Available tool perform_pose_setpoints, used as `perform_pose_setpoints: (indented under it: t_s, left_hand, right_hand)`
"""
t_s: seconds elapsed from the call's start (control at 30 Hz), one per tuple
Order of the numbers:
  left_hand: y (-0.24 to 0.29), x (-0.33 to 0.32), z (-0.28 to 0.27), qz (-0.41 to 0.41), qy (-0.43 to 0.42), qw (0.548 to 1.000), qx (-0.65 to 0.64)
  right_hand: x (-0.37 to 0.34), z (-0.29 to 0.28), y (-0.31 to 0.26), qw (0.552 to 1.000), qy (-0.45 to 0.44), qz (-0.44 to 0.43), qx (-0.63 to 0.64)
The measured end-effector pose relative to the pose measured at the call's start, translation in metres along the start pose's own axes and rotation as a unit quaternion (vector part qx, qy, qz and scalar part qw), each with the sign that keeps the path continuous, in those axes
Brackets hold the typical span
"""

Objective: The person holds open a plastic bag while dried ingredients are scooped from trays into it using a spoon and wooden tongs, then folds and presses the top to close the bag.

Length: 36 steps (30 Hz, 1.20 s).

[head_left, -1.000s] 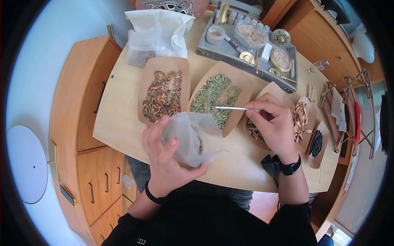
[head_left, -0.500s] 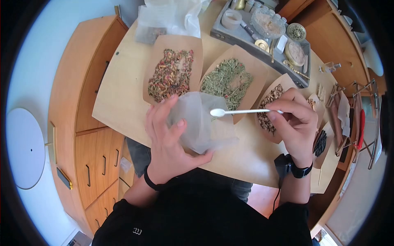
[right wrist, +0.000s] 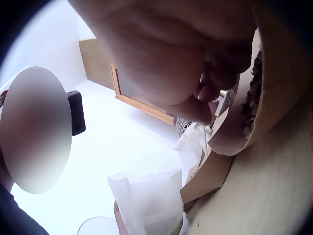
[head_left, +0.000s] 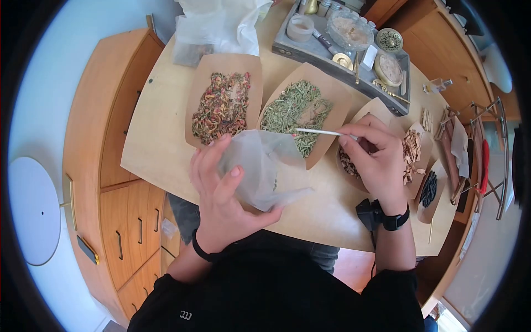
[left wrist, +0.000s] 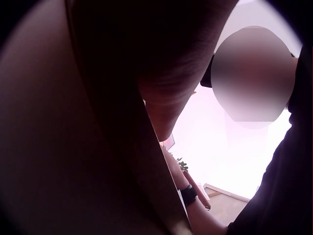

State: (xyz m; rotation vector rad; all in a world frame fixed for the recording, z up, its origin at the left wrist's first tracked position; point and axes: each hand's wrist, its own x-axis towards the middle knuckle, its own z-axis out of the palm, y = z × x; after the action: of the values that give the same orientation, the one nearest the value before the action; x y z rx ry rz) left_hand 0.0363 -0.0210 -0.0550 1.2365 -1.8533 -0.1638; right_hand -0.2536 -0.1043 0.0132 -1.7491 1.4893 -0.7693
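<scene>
In the head view, the left hand (head_left: 224,205) holds a translucent bag (head_left: 257,166) with its mouth spread. The right hand (head_left: 376,157) pinches a thin white spoon (head_left: 321,131) between thumb and fingers. The spoon's far end is over the lower part of the green dried herbs (head_left: 285,110), just right of the bag; its bowl is hard to make out. Those herbs lie in a brown paper tray (head_left: 337,108). The right wrist view catches the bag (right wrist: 151,200) beyond the right hand (right wrist: 161,58). Little of the bag's contents can be seen.
Left of the herbs is a paper tray (head_left: 199,74) of red and brown dried petals. Smaller trays with brown pieces, wood chips (head_left: 412,152) and black sticks (head_left: 429,189) stand at the right. Behind are a grey tray (head_left: 310,53) of jars and a white bag (head_left: 227,27).
The spoon was over the herbs, then had its bowl above the bag, and now reaches over the herbs again. The left hand still holds the bag. The head view has also shifted.
</scene>
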Motion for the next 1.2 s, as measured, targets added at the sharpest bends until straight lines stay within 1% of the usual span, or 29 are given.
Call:
perform_pose_setpoints:
  t_s: [0.07, 0.13, 0.2, 0.27, 0.3, 0.37, 0.4, 0.47, 0.5, 0.57, 0.6, 0.67, 0.7, 0.83, 0.9, 0.93, 1.0, 1.07, 1.13, 1.2]
  left_hand:
    - [-0.001, -0.001, 0.000, 0.001, 0.000, 1.000, -0.002]
    - [-0.001, 0.000, -0.001, 0.001, 0.002, 1.000, -0.004]
    - [0.002, 0.001, -0.007, -0.010, -0.035, 0.999, -0.014]
    - [0.001, 0.000, -0.006, -0.011, -0.034, 0.999, -0.014]
    - [0.001, 0.000, -0.006, -0.009, -0.031, 0.999, -0.015]
    - [0.001, 0.000, -0.007, -0.010, -0.032, 0.999, -0.009]
    - [0.001, 0.000, -0.007, -0.010, -0.033, 0.999, -0.003]
    - [0.001, 0.000, -0.006, -0.009, -0.032, 0.999, -0.006]
    - [0.000, 0.000, -0.006, -0.008, -0.031, 0.999, -0.008]
    - [0.001, 0.001, -0.006, -0.009, -0.033, 0.999, -0.008]
    - [0.001, 0.000, -0.006, -0.009, -0.035, 0.999, -0.007]
    - [0.000, 0.000, -0.006, -0.008, -0.037, 0.999, -0.012]
    - [0.000, 0.000, -0.006, -0.006, -0.036, 0.999, -0.016]
    - [0.002, 0.001, -0.008, -0.014, -0.044, 0.999, -0.015]
    - [0.002, 0.002, -0.007, -0.011, -0.047, 0.999, -0.012]
    - [0.002, 0.002, -0.006, -0.009, -0.048, 0.999, -0.014]
    - [0.001, 0.001, -0.006, -0.008, -0.048, 0.999, -0.019]
    - [0.002, 0.002, -0.007, -0.008, -0.050, 0.999, -0.016]
    - [0.002, 0.002, -0.008, -0.010, -0.050, 0.999, -0.011]
    - [0.001, 0.001, -0.009, -0.008, -0.046, 0.999, -0.014]
  right_hand:
    - [0.001, 0.005, 0.009, 0.998, 0.039, -0.017, 0.055]
    - [0.001, 0.004, 0.009, 0.998, 0.032, -0.010, 0.062]
    - [0.001, 0.002, 0.011, 0.997, 0.021, -0.002, 0.069]
    - [-0.001, 0.000, 0.016, 0.987, 0.037, 0.011, 0.158]
    - [-0.001, 0.001, 0.015, 0.987, 0.035, 0.011, 0.159]
    - [-0.004, -0.002, 0.009, 0.974, 0.061, -0.010, 0.219]
    - [-0.007, -0.004, 0.005, 0.974, 0.061, -0.010, 0.219]
    - [-0.011, -0.009, -0.003, 0.986, 0.024, -0.088, 0.143]
    - [-0.011, -0.012, -0.007, 0.986, 0.024, -0.087, 0.143]
    - [-0.010, -0.016, -0.014, 0.979, 0.012, -0.202, -0.007]
    - [-0.010, -0.018, -0.013, 0.980, 0.013, -0.200, -0.006]
    - [-0.007, -0.023, -0.011, 0.980, 0.097, -0.155, -0.080]
    - [-0.004, -0.025, -0.012, 0.981, 0.107, -0.122, -0.106]
    - [0.001, -0.020, 0.002, 0.986, 0.075, -0.097, -0.116]
    - [0.000, -0.011, 0.000, 0.997, 0.021, -0.046, -0.050]
    - [-0.001, -0.006, -0.001, 0.997, 0.024, -0.045, -0.051]
    - [-0.002, 0.001, -0.002, 1.000, 0.016, -0.025, -0.007]
    - [-0.001, 0.002, 0.002, 1.000, 0.015, -0.027, 0.001]
    - [0.000, 0.003, 0.006, 0.998, 0.024, -0.012, 0.051]
    - [0.001, 0.001, 0.011, 0.997, 0.023, -0.003, 0.071]
